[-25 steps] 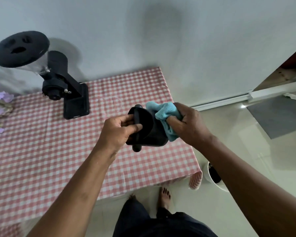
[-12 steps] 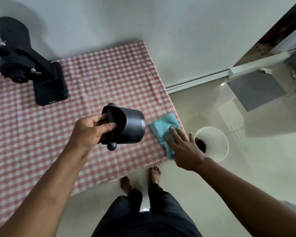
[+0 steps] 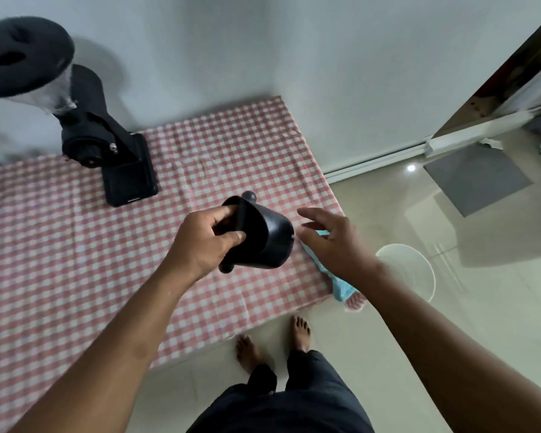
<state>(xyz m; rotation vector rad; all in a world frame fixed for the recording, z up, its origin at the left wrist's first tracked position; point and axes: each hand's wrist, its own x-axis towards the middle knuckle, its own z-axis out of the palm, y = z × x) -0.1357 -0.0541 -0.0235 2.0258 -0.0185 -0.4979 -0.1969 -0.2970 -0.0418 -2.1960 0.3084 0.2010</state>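
The knock box (image 3: 270,242) hangs tilted over the table (image 3: 75,260), its mouth toward 10 o'clock and its base toward 4. The left hand (image 3: 203,242) grips its rim with curled fingers. At 3 o'clock, just off the base, the right hand (image 3: 334,245) hovers with fingers spread and empty. The cloth (image 3: 341,284) lies under it at 5 o'clock, likely its next reach.
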